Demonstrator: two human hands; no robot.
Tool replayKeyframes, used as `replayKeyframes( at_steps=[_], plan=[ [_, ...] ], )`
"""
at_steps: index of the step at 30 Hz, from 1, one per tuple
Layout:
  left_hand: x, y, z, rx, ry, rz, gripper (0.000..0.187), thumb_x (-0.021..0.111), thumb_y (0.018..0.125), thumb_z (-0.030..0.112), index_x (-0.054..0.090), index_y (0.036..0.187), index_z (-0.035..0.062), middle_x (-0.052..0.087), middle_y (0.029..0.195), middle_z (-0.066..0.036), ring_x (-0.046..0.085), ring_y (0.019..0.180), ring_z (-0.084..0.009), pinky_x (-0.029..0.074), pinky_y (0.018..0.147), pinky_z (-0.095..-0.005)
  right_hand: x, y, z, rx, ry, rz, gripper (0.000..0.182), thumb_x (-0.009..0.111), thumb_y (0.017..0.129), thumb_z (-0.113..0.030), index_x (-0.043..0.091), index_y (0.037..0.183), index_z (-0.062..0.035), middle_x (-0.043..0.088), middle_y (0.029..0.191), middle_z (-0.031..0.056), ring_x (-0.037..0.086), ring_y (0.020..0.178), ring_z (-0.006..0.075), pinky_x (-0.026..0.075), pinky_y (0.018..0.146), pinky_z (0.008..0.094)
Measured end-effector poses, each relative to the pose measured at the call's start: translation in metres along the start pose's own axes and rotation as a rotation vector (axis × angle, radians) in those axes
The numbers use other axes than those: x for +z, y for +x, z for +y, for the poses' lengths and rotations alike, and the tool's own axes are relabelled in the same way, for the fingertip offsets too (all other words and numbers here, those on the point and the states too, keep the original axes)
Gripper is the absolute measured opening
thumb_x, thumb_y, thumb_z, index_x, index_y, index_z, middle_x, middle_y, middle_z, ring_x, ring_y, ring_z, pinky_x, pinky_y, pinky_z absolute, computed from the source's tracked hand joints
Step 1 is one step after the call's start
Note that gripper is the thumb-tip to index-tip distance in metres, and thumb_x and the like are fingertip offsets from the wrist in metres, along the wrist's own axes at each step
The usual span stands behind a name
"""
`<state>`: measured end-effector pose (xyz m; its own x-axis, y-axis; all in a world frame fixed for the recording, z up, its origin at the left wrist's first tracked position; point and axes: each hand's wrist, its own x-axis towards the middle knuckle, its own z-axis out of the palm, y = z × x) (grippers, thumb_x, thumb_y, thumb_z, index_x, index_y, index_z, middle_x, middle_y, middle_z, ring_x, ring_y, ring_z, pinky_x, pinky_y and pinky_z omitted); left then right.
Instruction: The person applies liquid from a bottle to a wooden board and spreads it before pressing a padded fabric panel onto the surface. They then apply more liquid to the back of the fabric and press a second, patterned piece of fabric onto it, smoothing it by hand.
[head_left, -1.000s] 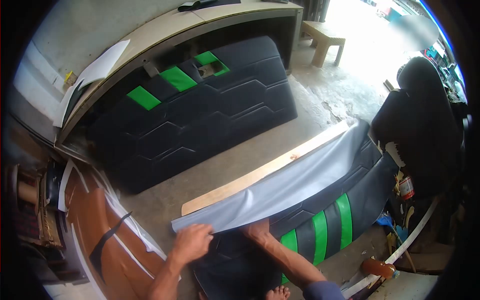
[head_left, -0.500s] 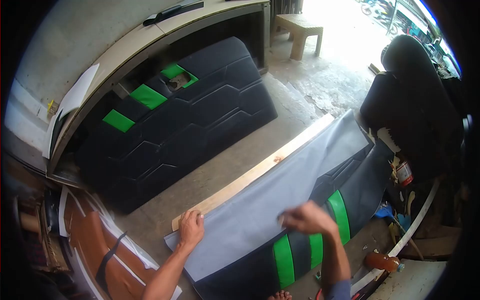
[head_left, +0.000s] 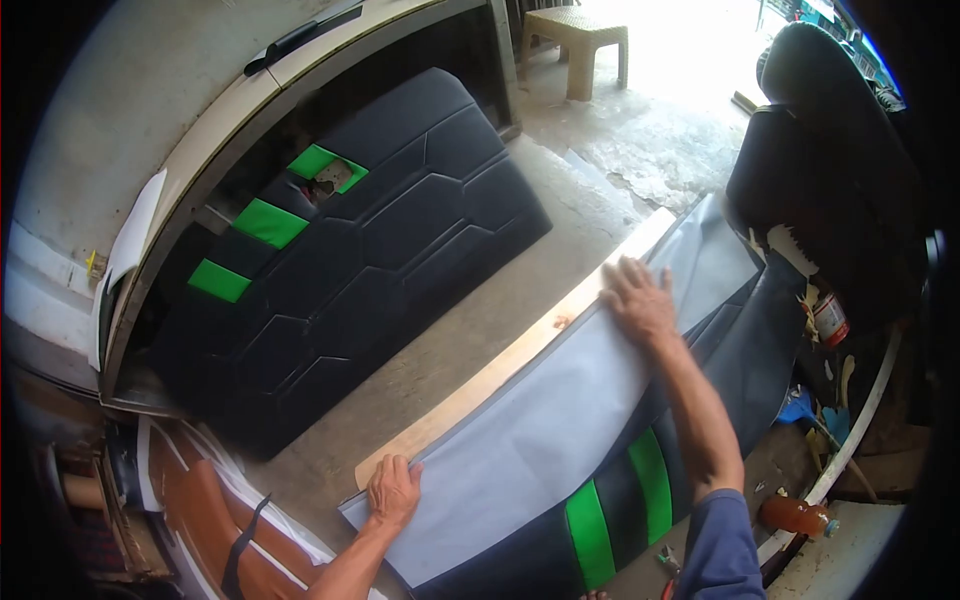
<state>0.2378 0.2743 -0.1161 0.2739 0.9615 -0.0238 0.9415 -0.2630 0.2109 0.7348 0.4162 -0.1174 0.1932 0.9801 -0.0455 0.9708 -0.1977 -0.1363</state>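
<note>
A black upholstery cover with green stripes lies folded over a long wooden board [head_left: 520, 352], its grey backing [head_left: 520, 445] facing up. At the board's near end, my left hand [head_left: 393, 490] presses down on the backing's edge and the wood, fingers slightly bent. Farther along the same edge my right hand [head_left: 642, 302] rests flat with its fingers spread, touching the backing and the board. Green stripes [head_left: 650, 480] show on the black face [head_left: 625, 510] below the backing.
A black padded seat back [head_left: 400, 220] with green patches leans on a cabinet at left. Brown and white sheet scraps [head_left: 200, 510] lie lower left. At right are a dark seat [head_left: 830, 170], a can [head_left: 830, 320] and an orange bottle [head_left: 795, 516]. A stool [head_left: 577, 45] stands behind.
My right hand has moved up and away from me, from above the cover onto the edge by the board. My left hand stays at the board's near end. The view has shifted slightly.
</note>
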Motion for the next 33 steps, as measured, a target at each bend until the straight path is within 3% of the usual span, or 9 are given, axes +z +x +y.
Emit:
replayKeyframes(
  at_steps=[5, 9, 14, 16, 18, 20, 22, 23, 33],
  plan=[
    [-0.024, 0.033, -0.044, -0.005, 0.06, -0.08, 0.03, 0.063, 0.095, 0.037, 0.055, 0.092, 0.0079, 0.058, 0.09, -0.015, 0.064, 0.085, -0.039, 0.05, 0.068, -0.0512, -0.023, -0.031, 0.018, -0.007, -0.044, -0.084, 0.064, 0.049, 0.097, -0.059, 0.045, 0.151, -0.0246, 0.04, 0.159, 0.0075, 0.033, 0.147, 0.0285, 0.03, 0.11, 0.059],
    [-0.075, 0.05, -0.078, 0.039, 0.014, -0.111, 0.024, 0.06, 0.096, 0.029, 0.057, 0.091, 0.0062, 0.06, 0.091, -0.016, 0.063, 0.087, -0.0407, 0.05, 0.073, -0.0505, -0.043, -0.074, 0.004, -0.167, -0.055, -0.085, 0.054, 0.068, 0.085, -0.056, 0.063, 0.124, -0.0189, 0.059, 0.117, 0.0107, 0.051, 0.119, 0.0284, 0.038, 0.094, 0.0503],
    [-0.072, 0.034, -0.114, -0.045, -0.078, -0.166, 0.024, 0.054, 0.097, 0.022, 0.058, 0.084, 0.0026, 0.062, 0.085, -0.019, 0.062, 0.088, -0.0425, 0.048, 0.079, -0.0496, -0.044, -0.088, 0.022, -0.333, -0.02, 0.194, 0.035, 0.061, 0.094, -0.048, 0.067, 0.111, -0.0185, 0.06, 0.124, 0.0093, 0.047, 0.13, 0.03, 0.03, 0.108, 0.0558],
    [-0.056, 0.032, -0.13, -0.144, -0.091, -0.016, 0.03, 0.052, 0.099, 0.025, 0.059, 0.082, 0.0002, 0.062, 0.083, -0.021, 0.062, 0.089, -0.043, 0.048, 0.08, -0.0483, -0.045, -0.059, 0.036, -0.341, -0.055, 0.166, 0.037, 0.058, 0.097, -0.049, 0.065, 0.116, -0.0183, 0.064, 0.122, 0.0094, 0.048, 0.132, 0.0266, 0.029, 0.11, 0.0568],
    [-0.05, 0.037, -0.126, -0.201, -0.111, 0.056, 0.037, 0.048, 0.101, 0.028, 0.063, 0.086, -0.0018, 0.065, 0.089, -0.023, 0.063, 0.092, -0.0441, 0.048, 0.083, -0.0482, -0.057, -0.028, 0.034, -0.037, 0.055, -0.168, 0.042, 0.052, 0.099, -0.05, 0.071, 0.109, -0.0139, 0.07, 0.112, 0.0106, 0.056, 0.125, 0.024, 0.03, 0.111, 0.0504],
    [-0.046, 0.043, -0.125, -0.217, -0.105, 0.112, 0.042, 0.045, 0.103, 0.03, 0.067, 0.088, -0.0025, 0.067, 0.093, -0.025, 0.063, 0.092, -0.0456, 0.048, 0.083, -0.0495, -0.049, -0.007, 0.047, -0.107, 0.016, 0.035, 0.053, 0.048, 0.099, -0.051, 0.076, 0.094, -0.0068, 0.073, 0.098, 0.0169, 0.066, 0.108, 0.029, 0.035, 0.108, 0.0449],
    [-0.047, 0.044, -0.127, -0.281, -0.073, 0.066, 0.045, 0.044, 0.103, 0.031, 0.069, 0.09, -0.0034, 0.069, 0.094, -0.025, 0.063, 0.092, -0.0462, 0.048, 0.082, -0.0511, -0.045, 0.016, 0.054, 0.009, -0.027, -0.048, 0.061, 0.048, 0.099, -0.052, 0.076, 0.076, -0.002, 0.072, 0.085, 0.0229, 0.07, 0.091, 0.0361, 0.045, 0.098, 0.0435],
    [-0.045, 0.043, -0.128, -0.283, -0.061, 0.069, 0.045, 0.045, 0.103, 0.031, 0.069, 0.088, -0.003, 0.069, 0.091, -0.024, 0.063, 0.09, -0.0462, 0.048, 0.081, -0.0515, -0.034, 0.021, 0.062, -0.031, -0.035, -0.031, 0.066, 0.047, 0.098, -0.054, 0.074, 0.072, 0.0002, 0.068, 0.073, 0.027, 0.07, 0.076, 0.0401, 0.052, 0.082, 0.0458],
    [-0.015, 0.04, -0.138, -0.167, 0.195, 0.216, 0.033, 0.047, 0.102, 0.025, 0.064, 0.085, 0.0016, 0.066, 0.084, -0.022, 0.064, 0.08, -0.0434, 0.05, 0.071, -0.0518, 0.002, 0.031, 0.069, 0.057, -0.129, 0.263, 0.06, 0.045, 0.101, -0.049, 0.075, 0.068, -0.0087, 0.069, 0.069, 0.0177, 0.07, 0.065, 0.0361, 0.055, 0.065, 0.0462]
  ],
)
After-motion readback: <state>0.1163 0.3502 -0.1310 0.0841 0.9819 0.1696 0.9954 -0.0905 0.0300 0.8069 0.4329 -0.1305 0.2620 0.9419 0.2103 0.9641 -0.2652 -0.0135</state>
